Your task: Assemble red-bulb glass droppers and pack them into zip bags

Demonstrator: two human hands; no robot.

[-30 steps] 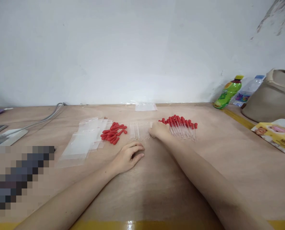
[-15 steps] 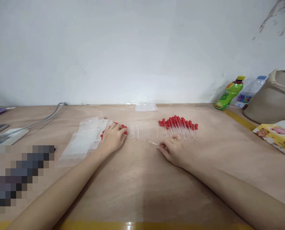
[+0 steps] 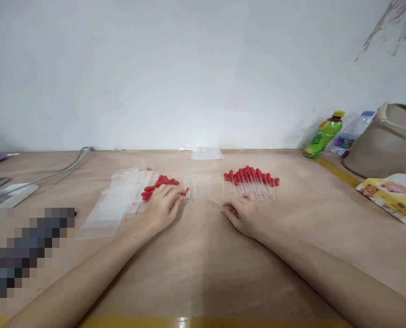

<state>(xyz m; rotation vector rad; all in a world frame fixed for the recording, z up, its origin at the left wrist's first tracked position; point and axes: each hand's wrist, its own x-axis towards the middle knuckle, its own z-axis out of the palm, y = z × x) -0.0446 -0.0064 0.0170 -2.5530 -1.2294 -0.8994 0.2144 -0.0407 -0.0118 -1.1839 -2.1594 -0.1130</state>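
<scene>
- Centrally, one slim clear tube (image 3: 216,202), mid-frame, tilted, its free end pointing up and left.
- Right hand (image 3: 242,213), right of centre: thumb and fingertips pinched together on the tube's lower end, other fingers curled.
- Left hand (image 3: 163,207), left of centre: thumb and fingers nearly closed, a red bulb (image 3: 186,192) gripped at the fingertips; bulb and tube apart.
- Between and beyond the hands, a row of loose clear tubes (image 3: 194,186).
- Behind left hand, partly hidden: heap of red bulbs (image 3: 160,181).
- Right of centre: red-topped droppers (image 3: 250,176), side by side.
- Left of frame: flat clear bags (image 3: 115,205), overlapping.
- Upper right: green bottle (image 3: 325,135), leaning beside a beige bag (image 3: 383,146).
</scene>
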